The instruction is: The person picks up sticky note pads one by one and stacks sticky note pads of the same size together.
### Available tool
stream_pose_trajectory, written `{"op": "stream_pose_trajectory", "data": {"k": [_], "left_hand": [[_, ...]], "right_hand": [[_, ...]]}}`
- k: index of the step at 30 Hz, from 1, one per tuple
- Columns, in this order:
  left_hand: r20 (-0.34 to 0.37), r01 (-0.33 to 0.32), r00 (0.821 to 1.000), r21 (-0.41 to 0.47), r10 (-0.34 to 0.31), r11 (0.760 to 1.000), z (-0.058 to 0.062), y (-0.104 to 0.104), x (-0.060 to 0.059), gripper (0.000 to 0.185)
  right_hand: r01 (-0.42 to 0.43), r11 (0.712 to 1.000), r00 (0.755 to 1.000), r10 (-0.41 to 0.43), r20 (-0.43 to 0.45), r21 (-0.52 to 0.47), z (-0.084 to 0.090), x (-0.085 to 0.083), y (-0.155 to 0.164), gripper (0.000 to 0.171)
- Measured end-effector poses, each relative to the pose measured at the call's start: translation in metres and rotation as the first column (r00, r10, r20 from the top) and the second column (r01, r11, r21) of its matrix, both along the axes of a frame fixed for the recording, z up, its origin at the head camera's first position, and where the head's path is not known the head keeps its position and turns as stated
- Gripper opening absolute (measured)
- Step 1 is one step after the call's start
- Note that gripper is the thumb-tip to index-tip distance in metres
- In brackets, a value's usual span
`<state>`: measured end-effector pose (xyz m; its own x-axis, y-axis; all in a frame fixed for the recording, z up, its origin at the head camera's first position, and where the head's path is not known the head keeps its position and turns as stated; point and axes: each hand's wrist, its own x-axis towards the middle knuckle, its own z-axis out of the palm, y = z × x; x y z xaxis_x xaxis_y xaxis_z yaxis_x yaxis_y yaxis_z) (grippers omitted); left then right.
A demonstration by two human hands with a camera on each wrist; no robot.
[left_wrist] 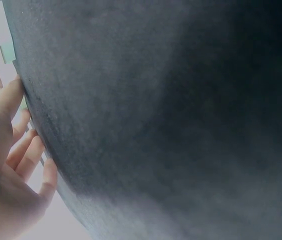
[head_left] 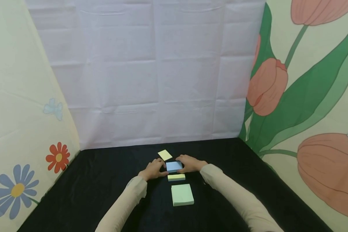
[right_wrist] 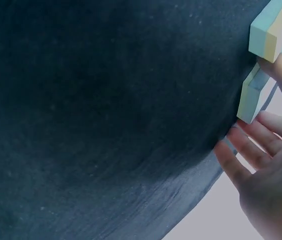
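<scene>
A blue sticky note pad (head_left: 174, 166) lies flat between the two hands in the head view. My left hand (head_left: 153, 169) holds its left side, fingertips at the far corner and thumb at the near one. Across from it, my right hand (head_left: 190, 163) grips the right side between thumb and fingers. The right wrist view shows a pad (right_wrist: 253, 95) between the thumb and bent fingers of that hand (right_wrist: 273, 160). Just nearer than the blue pad is a yellow pad (head_left: 176, 177). In the left wrist view the left hand (left_wrist: 11, 165) hides most of the pads.
A larger green pad (head_left: 182, 194) sits closest to the person, in line with the others. Beyond the hands lies a pale yellow pad (head_left: 165, 155), turned at an angle. Everything rests on a black cloth (head_left: 110, 174), with a white sheet (head_left: 159, 74) hanging behind.
</scene>
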<state>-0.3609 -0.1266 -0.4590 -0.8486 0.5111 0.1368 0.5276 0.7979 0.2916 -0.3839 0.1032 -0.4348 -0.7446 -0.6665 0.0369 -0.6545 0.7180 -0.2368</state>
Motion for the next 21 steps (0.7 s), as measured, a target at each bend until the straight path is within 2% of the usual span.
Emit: {"op": "stream_pose_trajectory", "data": {"k": [12,21], "left_hand": [[-0.016,0.015,1.0,0.001,-0.015,1.0,-0.001,-0.002,0.003,0.028],[0.021,0.0,1.0,0.022,0.0,1.0,0.003,-0.002,0.003,0.027]], "right_hand": [[-0.004,1.0,1.0,0.005,0.03,-0.03,-0.004,-0.001,0.006,0.059],[-0.004,0.998,1.0,0.005,0.029,-0.06,-0.006,-0.002,0.013,0.06]]}}
